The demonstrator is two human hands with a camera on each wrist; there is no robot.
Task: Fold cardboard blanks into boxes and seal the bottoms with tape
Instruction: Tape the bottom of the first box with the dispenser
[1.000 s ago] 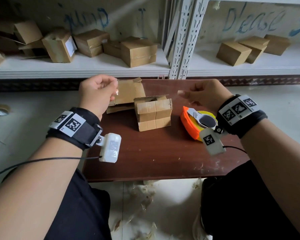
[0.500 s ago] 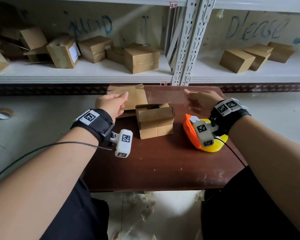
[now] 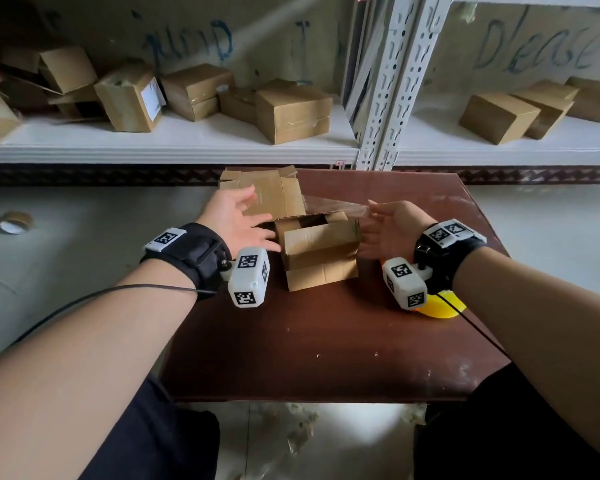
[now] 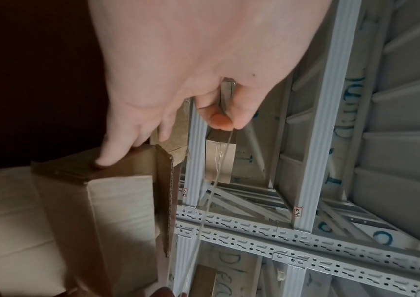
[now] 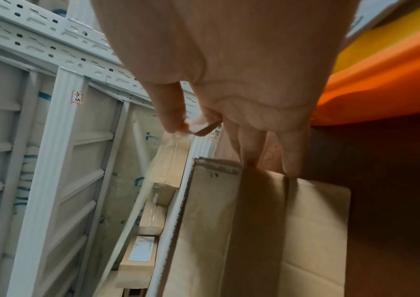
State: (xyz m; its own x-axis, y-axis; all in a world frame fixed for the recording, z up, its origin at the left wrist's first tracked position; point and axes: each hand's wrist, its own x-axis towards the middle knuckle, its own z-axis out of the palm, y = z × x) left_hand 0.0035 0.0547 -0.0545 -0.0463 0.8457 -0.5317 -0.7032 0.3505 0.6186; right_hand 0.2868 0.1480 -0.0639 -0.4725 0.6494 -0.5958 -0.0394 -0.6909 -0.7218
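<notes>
A small cardboard box (image 3: 321, 247) stands open-topped in the middle of the brown table (image 3: 326, 341). A clear tape strip (image 3: 336, 206) is stretched over it between my hands. My left hand (image 3: 248, 207) pinches one end between thumb and forefinger (image 4: 225, 112), and its other fingers touch the box's (image 4: 117, 201) left side. My right hand (image 3: 374, 218) pinches the other end (image 5: 185, 128); its lower fingers rest on the box's (image 5: 254, 221) right edge. A flat cardboard blank (image 3: 271, 192) lies behind the box.
An orange and yellow tape dispenser (image 3: 440, 306) lies under my right wrist. Finished boxes (image 3: 291, 109) sit on the white shelves behind, split by a metal rack upright (image 3: 388, 81). A tape roll (image 3: 14, 221) lies on the floor at left.
Both hands moved forward and down to the box with the tape stretched between them. Their lower fingers now touch the box's sides.
</notes>
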